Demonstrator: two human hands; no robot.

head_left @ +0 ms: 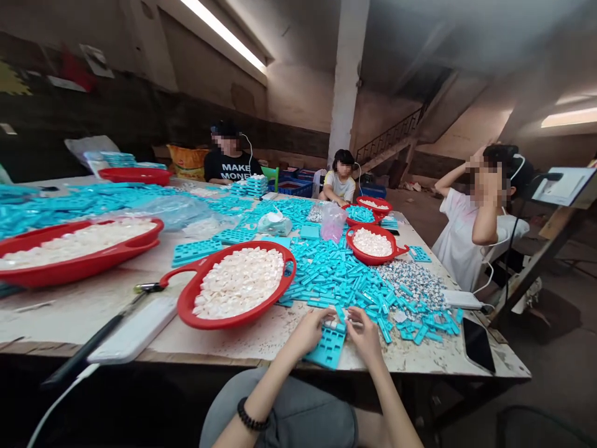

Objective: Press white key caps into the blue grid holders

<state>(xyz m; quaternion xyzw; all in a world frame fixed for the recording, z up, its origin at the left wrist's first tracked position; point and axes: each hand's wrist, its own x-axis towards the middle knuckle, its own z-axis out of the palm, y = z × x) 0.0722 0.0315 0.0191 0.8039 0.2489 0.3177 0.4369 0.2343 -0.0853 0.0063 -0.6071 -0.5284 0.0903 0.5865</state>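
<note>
Near the front edge of the table, my left hand pinches a small blue plastic strip between thumb and fingers. Close against the strip's other side is my right hand, its fingers pressed together. A tiny white bit shows at the right fingertips, too small to name. Below both hands lies a blue tray with square hollows, partly covered by the left hand; pale pieces sit in its top row. Just beyond spreads a heap of loose blue strips.
Red basins of white pieces stand left, nearer and beyond the heap. Small white-and-blue bits spread right, near a phone. A white power bank and a black-handled tool lie left. Several people sit around the table.
</note>
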